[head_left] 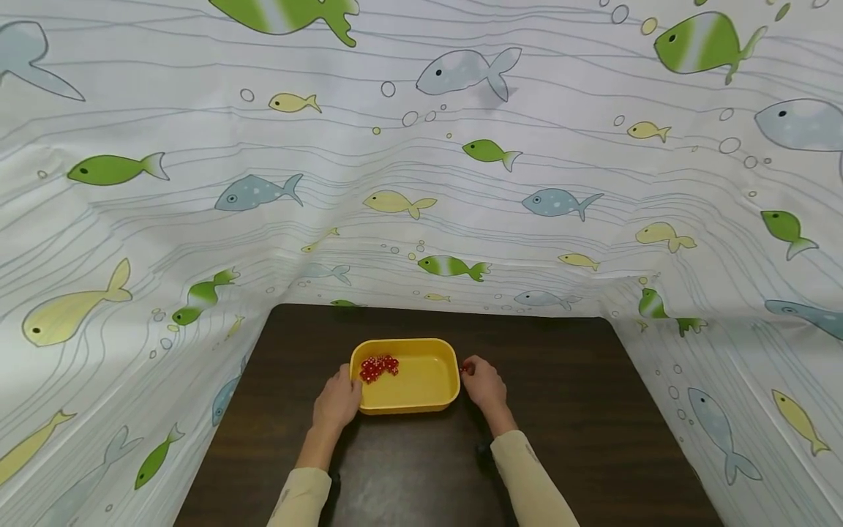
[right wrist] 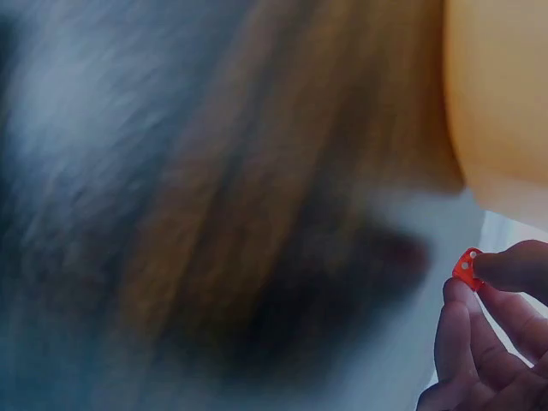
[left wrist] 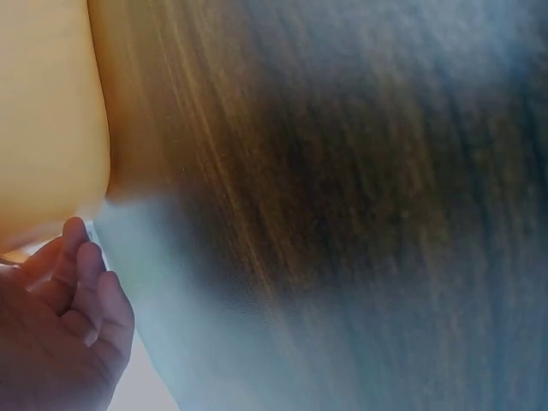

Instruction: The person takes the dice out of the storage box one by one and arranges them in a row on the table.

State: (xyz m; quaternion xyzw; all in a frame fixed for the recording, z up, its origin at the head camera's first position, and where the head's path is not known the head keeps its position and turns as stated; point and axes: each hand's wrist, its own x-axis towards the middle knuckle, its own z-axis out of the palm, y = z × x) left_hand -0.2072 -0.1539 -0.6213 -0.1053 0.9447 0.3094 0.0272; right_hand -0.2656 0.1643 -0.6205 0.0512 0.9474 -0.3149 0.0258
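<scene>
A yellow plastic tray (head_left: 421, 401) lies on the dark table, with a cluster of red dice (head_left: 374, 368) with white dots at its left end. My left hand (head_left: 339, 399) grips the tray's left rim, thumb toward the inside. In the left wrist view the curled fingers of that hand (left wrist: 64, 317) lie against the tray's side (left wrist: 51, 111). Just outside the tray's right edge, my right hand (head_left: 486, 384) pinches a single red die (right wrist: 467, 268) between thumb and fingertips. The tray's wall (right wrist: 505, 103) also shows in the right wrist view.
The dark wood-grain table (head_left: 560, 410) spreads around the tray. White sheeting printed with fish (head_left: 395, 241) hangs behind it and along both sides.
</scene>
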